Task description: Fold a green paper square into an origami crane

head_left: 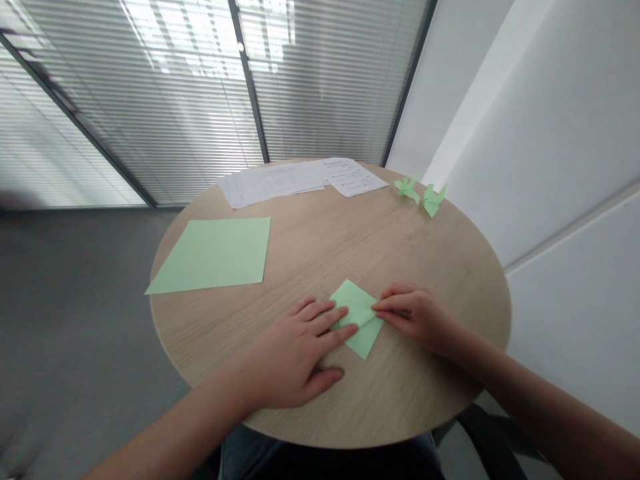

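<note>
A small folded piece of green paper [356, 300] lies flat on the round table in front of me, its corners pointing toward and away from me. My left hand [305, 350] rests on its left part with fingers spread and the thumb on the tabletop. At the paper's right corner, my right hand [417, 313] pinches the edge between thumb and fingertips. A crease or folded edge runs across the paper between the two hands. The fingers of my left hand hide its left corner.
On the round wooden table [320, 247], a larger green sheet [220, 253] lies at the left, one corner past the edge. White printed sheets [280, 182] are at the back. Two folded green paper figures [407, 189] stand back right, near the white wall [560, 133].
</note>
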A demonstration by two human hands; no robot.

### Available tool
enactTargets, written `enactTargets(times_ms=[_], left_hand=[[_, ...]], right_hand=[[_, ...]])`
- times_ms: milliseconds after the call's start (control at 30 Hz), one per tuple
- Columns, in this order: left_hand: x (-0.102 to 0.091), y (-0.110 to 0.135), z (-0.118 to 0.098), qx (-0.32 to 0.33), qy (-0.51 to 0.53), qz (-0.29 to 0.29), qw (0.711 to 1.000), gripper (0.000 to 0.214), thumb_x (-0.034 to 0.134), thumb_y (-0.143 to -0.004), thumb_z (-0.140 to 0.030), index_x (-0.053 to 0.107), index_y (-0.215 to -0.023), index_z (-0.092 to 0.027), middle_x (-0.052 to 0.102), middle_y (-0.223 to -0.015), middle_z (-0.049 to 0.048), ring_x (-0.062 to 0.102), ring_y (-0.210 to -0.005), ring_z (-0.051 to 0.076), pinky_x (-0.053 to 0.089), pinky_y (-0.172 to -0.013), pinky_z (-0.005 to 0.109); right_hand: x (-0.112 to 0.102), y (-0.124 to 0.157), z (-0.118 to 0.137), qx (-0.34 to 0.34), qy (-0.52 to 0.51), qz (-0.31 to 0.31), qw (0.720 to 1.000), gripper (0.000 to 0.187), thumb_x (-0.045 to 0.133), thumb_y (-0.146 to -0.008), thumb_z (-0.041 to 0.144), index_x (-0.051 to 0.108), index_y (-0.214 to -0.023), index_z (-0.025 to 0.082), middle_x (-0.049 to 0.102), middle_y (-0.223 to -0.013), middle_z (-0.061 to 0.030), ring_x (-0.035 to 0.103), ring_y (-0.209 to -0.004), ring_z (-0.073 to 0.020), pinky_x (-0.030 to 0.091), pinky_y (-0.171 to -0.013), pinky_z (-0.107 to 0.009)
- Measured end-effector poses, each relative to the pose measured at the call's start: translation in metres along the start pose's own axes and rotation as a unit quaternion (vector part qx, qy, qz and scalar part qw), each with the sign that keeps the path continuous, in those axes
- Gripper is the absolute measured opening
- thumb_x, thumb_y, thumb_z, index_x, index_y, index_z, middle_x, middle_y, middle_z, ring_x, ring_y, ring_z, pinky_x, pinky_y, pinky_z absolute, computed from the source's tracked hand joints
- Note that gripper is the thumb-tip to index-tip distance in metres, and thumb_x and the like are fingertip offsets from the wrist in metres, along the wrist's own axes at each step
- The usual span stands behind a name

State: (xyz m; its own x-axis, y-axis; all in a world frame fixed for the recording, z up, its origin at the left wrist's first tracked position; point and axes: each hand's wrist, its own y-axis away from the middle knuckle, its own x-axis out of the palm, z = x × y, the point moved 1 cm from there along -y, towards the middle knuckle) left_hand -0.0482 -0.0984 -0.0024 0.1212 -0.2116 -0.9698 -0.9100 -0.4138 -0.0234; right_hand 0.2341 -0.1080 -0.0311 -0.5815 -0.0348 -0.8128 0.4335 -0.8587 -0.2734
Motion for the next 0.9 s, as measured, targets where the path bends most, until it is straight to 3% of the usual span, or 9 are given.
enactTargets(times_ms=[400, 567, 667, 900], left_hand=[[0.001, 0.001, 0.0, 0.004, 0.006, -0.029, 1.0, 0.058, 0.06, -0.094, -0.047, 0.053, -0.148, -0.027, 0.05, -0.156, 0.012, 0.048, -0.14, 0.038, 0.033, -0.116, 0.06], [0.0, 0.002, 0.0, 0.002, 0.005, -0.029, 1.0, 0.057, 0.06, -0.094, -0.047, 0.054, -0.148, -0.027, 0.05, -0.156, 0.0118, 0.047, -0.141, 0.037, 0.032, -0.117, 0.059], [0.001, 0.002, 0.0, 0.002, 0.001, -0.025, 1.0, 0.058, 0.06, -0.095, -0.047, 0.053, -0.148, -0.027, 0.05, -0.156, 0.0123, 0.047, -0.141, 0.038, 0.032, -0.117, 0.06], [0.0, 0.0, 0.0, 0.004, 0.003, -0.027, 1.0, 0.057, 0.06, -0.095, -0.046, 0.053, -0.148, -0.027, 0.051, -0.155, 0.012, 0.048, -0.14, 0.037, 0.031, -0.117, 0.06]], right_hand=[[0.004, -0.003, 0.007, 0.069, -0.045, -0.029, 0.996, 0.015, 0.066, -0.091, 0.022, 0.081, -0.091, 0.022, 0.075, -0.09, -0.0059, 0.069, -0.083, -0.0195, 0.054, -0.077, -0.033], [0.008, -0.003, 0.009, 0.073, -0.019, -0.037, 0.996, 0.012, 0.067, -0.091, 0.023, 0.079, -0.09, 0.022, 0.074, -0.091, -0.006, 0.069, -0.086, -0.0205, 0.054, -0.081, -0.035], [0.01, -0.001, 0.011, 0.074, 0.022, -0.037, 0.996, 0.015, 0.068, -0.092, 0.027, 0.078, -0.103, 0.023, 0.074, -0.097, -0.0067, 0.068, -0.091, -0.0222, 0.053, -0.087, -0.038], [0.013, -0.001, 0.013, 0.068, 0.107, -0.058, 0.99, 0.047, 0.065, -0.093, 0.031, 0.06, -0.138, 0.024, 0.066, -0.129, -0.0122, 0.06, -0.119, -0.0307, 0.047, -0.105, -0.052]])
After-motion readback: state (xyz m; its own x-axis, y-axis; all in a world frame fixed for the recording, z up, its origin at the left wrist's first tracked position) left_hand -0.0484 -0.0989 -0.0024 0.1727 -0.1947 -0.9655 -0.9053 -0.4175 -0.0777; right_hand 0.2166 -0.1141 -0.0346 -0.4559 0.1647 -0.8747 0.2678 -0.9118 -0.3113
